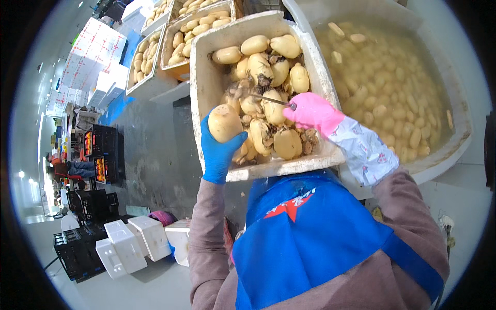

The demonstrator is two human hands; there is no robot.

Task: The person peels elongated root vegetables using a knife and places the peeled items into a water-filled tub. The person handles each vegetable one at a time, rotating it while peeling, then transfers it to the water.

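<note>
In a blue glove, my left hand (219, 149) grips a pale, thick lotus root segment (224, 123) over the left side of a white foam box (267, 170). My right hand (313, 112), wearing a pink rubber glove with a printed sleeve, is closed around the handle of a knife (273, 99). The thin blade points left across the box; its far end is blurred near the held root. Below both hands lie several lotus root segments (286, 144), some with dark, fibrous nodes. Cut-off node pieces (309, 140) lie among them.
To the right stands a large white tub (457, 149) of cloudy water with many lotus root segments (399, 112) in it. More filled foam boxes (167, 66) stand beyond on the left. Black crates (101, 141), stacked foam boxes (128, 244) and a person (77, 170) are farther left.
</note>
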